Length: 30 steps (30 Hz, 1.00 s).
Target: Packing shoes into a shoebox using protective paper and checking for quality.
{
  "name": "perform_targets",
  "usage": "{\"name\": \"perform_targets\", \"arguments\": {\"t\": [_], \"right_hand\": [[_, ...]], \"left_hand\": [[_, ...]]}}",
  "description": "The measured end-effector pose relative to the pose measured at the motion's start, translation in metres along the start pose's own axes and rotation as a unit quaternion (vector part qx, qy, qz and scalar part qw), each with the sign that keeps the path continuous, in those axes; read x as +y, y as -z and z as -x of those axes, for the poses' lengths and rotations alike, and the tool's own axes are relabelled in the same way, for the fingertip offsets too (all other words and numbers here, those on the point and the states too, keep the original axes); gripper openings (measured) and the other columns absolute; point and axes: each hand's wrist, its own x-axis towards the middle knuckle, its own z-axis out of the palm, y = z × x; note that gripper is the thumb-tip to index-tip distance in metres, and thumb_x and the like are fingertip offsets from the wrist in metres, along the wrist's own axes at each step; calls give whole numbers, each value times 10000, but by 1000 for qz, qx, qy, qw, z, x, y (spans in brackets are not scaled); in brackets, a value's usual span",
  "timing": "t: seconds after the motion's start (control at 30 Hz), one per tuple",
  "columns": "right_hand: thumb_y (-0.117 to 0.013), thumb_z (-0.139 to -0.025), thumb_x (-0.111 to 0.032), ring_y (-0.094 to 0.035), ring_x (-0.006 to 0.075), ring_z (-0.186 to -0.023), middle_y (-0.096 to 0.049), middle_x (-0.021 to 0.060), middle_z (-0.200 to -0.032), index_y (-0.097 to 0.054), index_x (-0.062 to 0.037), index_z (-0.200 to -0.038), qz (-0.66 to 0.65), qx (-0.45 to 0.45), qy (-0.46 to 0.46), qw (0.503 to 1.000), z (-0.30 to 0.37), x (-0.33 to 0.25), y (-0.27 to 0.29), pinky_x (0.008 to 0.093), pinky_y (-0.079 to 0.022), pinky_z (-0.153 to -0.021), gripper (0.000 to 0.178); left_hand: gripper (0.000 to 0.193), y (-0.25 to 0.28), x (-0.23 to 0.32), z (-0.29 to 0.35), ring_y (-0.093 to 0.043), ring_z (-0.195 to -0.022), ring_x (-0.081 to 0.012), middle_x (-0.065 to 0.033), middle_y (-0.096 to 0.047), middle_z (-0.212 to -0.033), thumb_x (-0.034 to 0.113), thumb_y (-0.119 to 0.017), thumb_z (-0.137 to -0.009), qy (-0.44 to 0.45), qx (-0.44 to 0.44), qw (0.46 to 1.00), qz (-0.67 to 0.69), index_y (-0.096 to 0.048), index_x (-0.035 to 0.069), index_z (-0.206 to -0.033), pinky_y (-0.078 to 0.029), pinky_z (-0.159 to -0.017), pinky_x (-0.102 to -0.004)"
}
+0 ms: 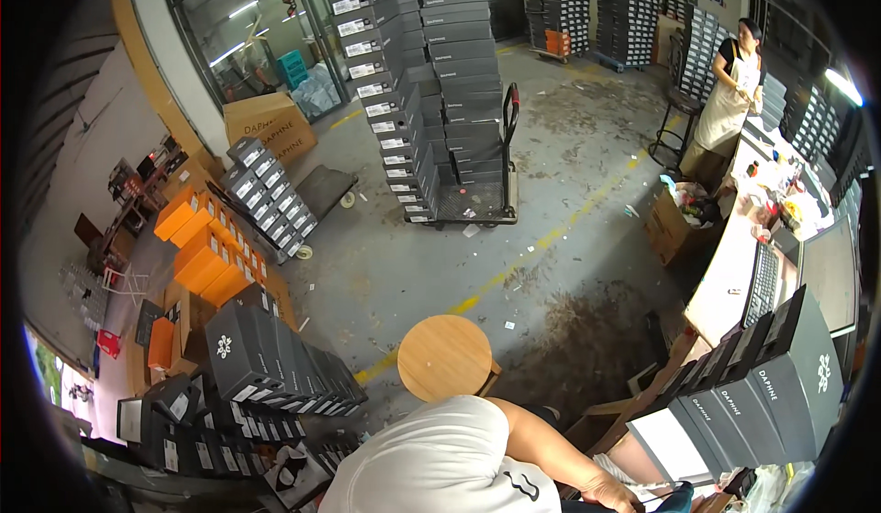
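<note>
My left arm, in a white short sleeve, reaches across to the lower right. At the bottom edge my left hand [607,493] is partly cut off, and its fingers are mostly out of sight. Close beside it lie something dark and a teal piece [676,498] that I cannot make out. Just beyond the hand, a white panel [674,444] leans against a row of dark grey shoe boxes [775,398] on the desk. Clear plastic wrapping [791,490] lies near the boxes. My right hand does not show.
A round wooden stool [444,357] stands ahead. Grey shoe boxes [275,352] and orange boxes [206,261] are stacked at left. A cart [468,206] carries tall box stacks. At right are a keyboard [762,284], a monitor [830,270] and a person in an apron [730,105].
</note>
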Motion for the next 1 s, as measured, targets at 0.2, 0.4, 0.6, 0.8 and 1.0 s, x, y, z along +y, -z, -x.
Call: {"name": "perform_targets", "arguments": {"t": [0.2,0.4,0.6,0.8,1.0], "right_hand": [[-462,-908,-175,-542,230,-960,-576,120,-1078,-518,37,-1200,-4,-12,9,1000,1,1,-2,333,-434,-815,365],[-462,-902,-165,-532,231,-989,-568,121,-1102,-506,34,-1220,-14,-15,8,1000,6,5,-4,333,-426,-839,377],[-463,-896,-154,-522,231,-1018,-560,122,-1127,-494,30,-1240,-10,-13,20,1000,12,5,-4,334,-418,-862,391],[-463,-890,-144,-512,232,-1047,-552,123,-1151,-481,26,-1259,-1,-5,23,1000,19,7,-4,334,-411,-886,407],[-463,-884,-133,-502,232,-1076,-544,123,-1176,-469,22,-1279,6,33,16,999,27,14,8,335,-403,-909,425]], "left_hand": [[525,-8,-2,-11,-525,-1077,-230,-76,-570,-1218,348,-633,-872,0,9,1000,-18,-516,28,-1272,-428,-947,-347],[545,-14,-7,-15,-509,-1097,-217,-70,-557,-1232,377,-615,-880,9,18,999,-28,-502,30,-1286,-415,-958,-342],[565,-21,-7,-10,-492,-1117,-204,-63,-544,-1246,405,-597,-889,2,24,999,-36,-488,33,-1300,-403,-970,-337],[586,-26,-10,-5,-475,-1136,-191,-56,-532,-1260,434,-578,-898,-5,34,999,-31,-474,35,-1315,-391,-981,-332],[608,-30,-15,-7,-458,-1156,-178,-49,-519,-1273,463,-560,-907,7,27,999,-22,-460,37,-1329,-379,-993,-327]]}}
